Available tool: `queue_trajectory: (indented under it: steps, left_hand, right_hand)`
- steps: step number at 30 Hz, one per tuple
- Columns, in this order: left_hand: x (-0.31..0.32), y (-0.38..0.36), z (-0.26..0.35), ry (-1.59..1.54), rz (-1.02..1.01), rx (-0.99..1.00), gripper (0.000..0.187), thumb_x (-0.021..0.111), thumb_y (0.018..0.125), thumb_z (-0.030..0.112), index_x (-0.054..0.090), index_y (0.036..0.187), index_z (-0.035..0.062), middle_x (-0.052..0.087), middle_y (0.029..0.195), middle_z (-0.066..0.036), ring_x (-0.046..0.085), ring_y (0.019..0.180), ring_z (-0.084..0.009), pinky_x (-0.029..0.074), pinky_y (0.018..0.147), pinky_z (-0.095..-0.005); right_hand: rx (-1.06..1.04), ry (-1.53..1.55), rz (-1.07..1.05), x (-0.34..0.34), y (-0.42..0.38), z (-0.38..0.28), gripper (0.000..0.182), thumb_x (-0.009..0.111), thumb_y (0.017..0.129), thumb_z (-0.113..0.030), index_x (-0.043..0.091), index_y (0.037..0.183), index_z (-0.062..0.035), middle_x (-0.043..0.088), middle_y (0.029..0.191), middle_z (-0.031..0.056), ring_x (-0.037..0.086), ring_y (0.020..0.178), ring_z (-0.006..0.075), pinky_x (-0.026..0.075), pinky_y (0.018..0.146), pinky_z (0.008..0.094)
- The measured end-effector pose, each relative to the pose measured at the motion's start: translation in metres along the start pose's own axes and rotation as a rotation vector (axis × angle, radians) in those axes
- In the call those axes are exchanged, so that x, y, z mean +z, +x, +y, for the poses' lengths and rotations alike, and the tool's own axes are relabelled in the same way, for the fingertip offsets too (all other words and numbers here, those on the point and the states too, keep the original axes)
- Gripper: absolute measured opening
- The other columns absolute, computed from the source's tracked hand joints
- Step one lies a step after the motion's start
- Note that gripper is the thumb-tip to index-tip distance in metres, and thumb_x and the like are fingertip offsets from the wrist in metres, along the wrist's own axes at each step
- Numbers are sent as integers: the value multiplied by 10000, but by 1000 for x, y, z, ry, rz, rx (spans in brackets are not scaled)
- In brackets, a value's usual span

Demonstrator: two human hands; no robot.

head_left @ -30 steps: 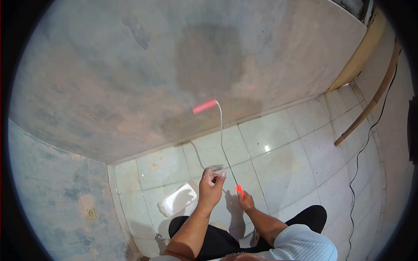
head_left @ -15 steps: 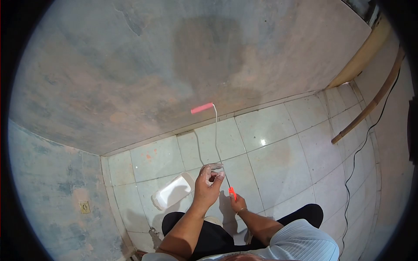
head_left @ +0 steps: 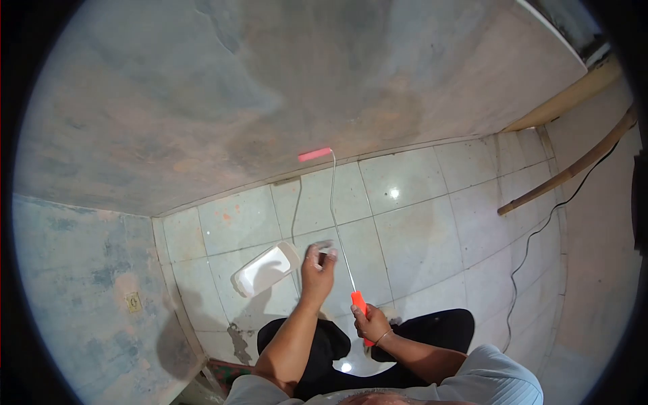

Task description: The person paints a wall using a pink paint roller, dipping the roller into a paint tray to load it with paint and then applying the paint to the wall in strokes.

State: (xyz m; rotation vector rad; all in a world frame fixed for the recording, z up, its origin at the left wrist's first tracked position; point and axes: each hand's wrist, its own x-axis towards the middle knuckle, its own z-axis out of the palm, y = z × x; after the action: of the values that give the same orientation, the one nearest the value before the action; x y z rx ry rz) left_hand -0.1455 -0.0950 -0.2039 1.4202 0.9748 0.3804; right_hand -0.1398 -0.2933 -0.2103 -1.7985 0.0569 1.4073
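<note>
Right hand (head_left: 372, 325) closed round the orange handle (head_left: 358, 301), thumb along it; left hand (head_left: 317, 271) partly curled, narrow gap between thumb and fingers, pale smears on them, nothing seen in it; rod (head_left: 333, 202) runs forward from the right hand, past the left fingertips, up to the pink roller (head_left: 315, 154) near the foot of the wall (head_left: 169, 128); contact with the wall: can't tell.

My read: roller being held and positioned; moving it calls for a firm right grip, with the left hand kept out of the rod's path.

White tray (head_left: 251, 278) on the floor (head_left: 422, 236), left of the left hand; contents unclear; knees (head_left: 442, 331) flank the hands, limiting low sideways swing; pole (head_left: 570, 177) and cable (head_left: 514, 278) well off to the right; socket (head_left: 133, 302) far left.
</note>
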Motion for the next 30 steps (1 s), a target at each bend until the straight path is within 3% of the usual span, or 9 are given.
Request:
queue_trajectory:
  steps: [4,8,9,11,14,17,22,26,30]
  left_hand:
    - [-34,-11,-18,40,346,-4,208,588,908,119,581,1077,-1,615,822,-84,588,734,-147,469,686,-273]
    - [-81,-88,1,17,322,-297,178,601,887,114,611,996,-26,631,902,-116,615,757,-185,493,727,-304]
    - [-95,-111,-24,72,365,-216,175,604,884,122,616,974,-27,640,896,-121,619,748,-183,495,708,-307]
    - [-134,-162,37,5,312,-402,234,615,884,153,603,1029,-30,647,918,-138,633,818,-192,502,717,-303]
    - [-185,-231,40,24,413,-499,241,615,887,137,588,1033,-53,647,898,-123,639,735,-177,515,600,-291]
    - [-227,-282,29,104,454,-569,239,614,883,127,583,1031,-58,642,908,-138,641,733,-188,513,594,-302]
    - [-247,-321,56,22,538,-655,239,588,882,123,566,1030,-63,636,915,-146,638,723,-189,505,643,-307]
    - [-245,-334,81,33,397,-626,250,591,873,138,572,1033,-54,640,908,-140,631,716,-197,503,661,-305]
    - [-232,-356,29,184,307,-476,275,611,860,163,581,1025,-55,645,880,-134,639,714,-196,506,672,-315]
  right_hand:
    - [39,82,-98,-10,-80,-131,334,548,952,-336,498,832,-29,519,576,40,518,444,139,442,451,304]
    - [88,225,-105,-18,-168,-243,271,554,952,-275,496,842,-35,511,622,35,507,465,139,417,442,295]
    - [100,229,-113,-20,-199,-268,270,557,951,-269,495,834,-35,504,631,35,503,474,142,423,443,292]
    - [103,175,-106,-22,-267,-322,236,548,945,-241,528,872,-18,508,613,58,486,461,162,411,433,290]
    - [148,127,-56,-21,-309,-380,259,544,936,-240,536,854,5,526,592,82,493,418,174,406,419,292]
    - [148,-170,6,-6,-251,-404,324,565,926,-282,551,745,-13,540,588,82,508,438,188,424,469,312]
    - [160,101,-155,2,-47,-350,220,610,880,-213,530,828,-15,545,622,74,508,470,165,397,412,315]
    - [148,8,-73,17,-136,-385,213,612,877,-200,533,810,-13,521,603,61,491,451,157,389,408,313]
    - [186,-2,-73,-13,-236,-425,231,613,877,-206,532,790,-7,514,593,61,479,431,158,385,414,295]
